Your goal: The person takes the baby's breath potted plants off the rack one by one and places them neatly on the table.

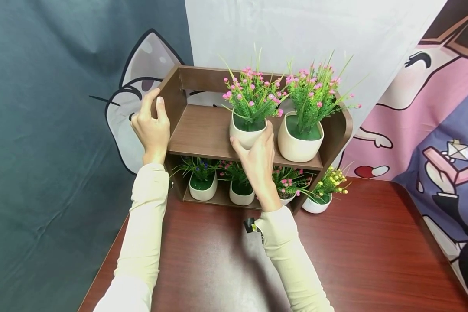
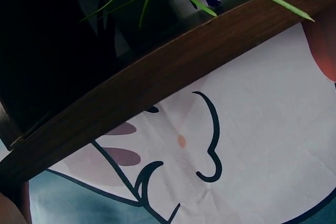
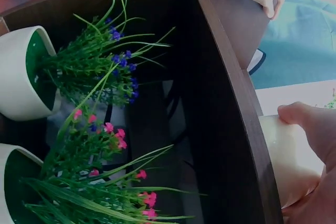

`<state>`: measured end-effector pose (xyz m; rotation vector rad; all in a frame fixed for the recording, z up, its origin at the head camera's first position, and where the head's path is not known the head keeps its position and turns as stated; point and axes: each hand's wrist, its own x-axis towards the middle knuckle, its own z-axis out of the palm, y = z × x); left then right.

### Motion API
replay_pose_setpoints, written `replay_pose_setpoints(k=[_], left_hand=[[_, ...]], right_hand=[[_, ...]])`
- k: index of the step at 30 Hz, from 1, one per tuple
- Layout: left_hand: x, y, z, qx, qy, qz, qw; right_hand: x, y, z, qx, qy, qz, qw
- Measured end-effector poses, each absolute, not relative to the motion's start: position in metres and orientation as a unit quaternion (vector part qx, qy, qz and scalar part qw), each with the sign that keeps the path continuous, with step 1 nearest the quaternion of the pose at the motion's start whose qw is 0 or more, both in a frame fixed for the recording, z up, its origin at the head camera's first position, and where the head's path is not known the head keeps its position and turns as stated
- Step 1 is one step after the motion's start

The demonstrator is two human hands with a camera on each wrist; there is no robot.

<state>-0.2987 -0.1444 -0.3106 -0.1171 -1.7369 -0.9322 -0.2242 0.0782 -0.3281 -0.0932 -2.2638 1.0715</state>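
My right hand [image 1: 257, 162] grips a cream pot of pink flowers [image 1: 247, 134] at the front of the upper board, thumb on one side and fingers on the other. The right wrist view shows the same pot [image 3: 289, 156] in that hand, beyond the board edge. A second pink-flowered pot [image 1: 300, 143] stands just right of it. My left hand [image 1: 152, 130] holds the left side panel of the brown wooden shelf [image 1: 173, 97], its thumb by the panel's front edge. In the left wrist view the shelf edge [image 2: 157, 64] fills the middle, the hand mostly out of frame.
On the lower level stand a blue-flowered pot [image 1: 203, 190] and pink-flowered pots, one of them [image 1: 242, 197] partly behind my right wrist. A white pot of yellow flowers [image 1: 317, 203] sits on the reddish table [image 1: 374, 242], right of the shelf. A printed curtain [image 1: 62, 130] hangs behind.
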Motion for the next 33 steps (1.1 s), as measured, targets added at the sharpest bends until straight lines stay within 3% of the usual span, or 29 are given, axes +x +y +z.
replay_pose_setpoints(k=[33], left_hand=[[-0.298,-0.145,-0.309,-0.04,-0.732,-0.401,0.55]], right_hand=[[-0.21,0.085,-0.334,0.002,-0.838,0.438,0.326]])
